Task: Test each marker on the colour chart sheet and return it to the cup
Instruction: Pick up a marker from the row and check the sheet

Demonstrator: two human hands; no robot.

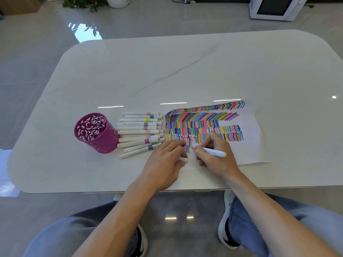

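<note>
Head view. A marker (213,151) is gripped in the right hand (220,161), pinched between thumb and curled fingers in a writing hold. Its tip is set on the sheet (250,145) at the near end of the lowest row of colour strokes. Its long axis runs from the tip, at the left and slightly farther from the person, to the tail, at the right and slightly nearer, lying low over the paper.

The left hand (165,164) is laid palm down on the sheet's near left corner, just beside the tip. A small white piece, taken to be the cap (182,159), shows under its curled fingers; the grip itself is largely hidden.

The cup (100,138) stands upright well to the left, on the table (185,71). A row of capped markers (139,132) lies between it and the sheet, their axes roughly parallel and running left to right. No marker is seen standing in the cup.

The stroke is judged to be in progress. The tip points toward the supposed cap, so recapping would call for only a short closing of the two hands along the marker's axis. The cup lies beyond the left hand, which is the nearer to it; a return by the right hand would have to cross over the left hand and the row.
</note>
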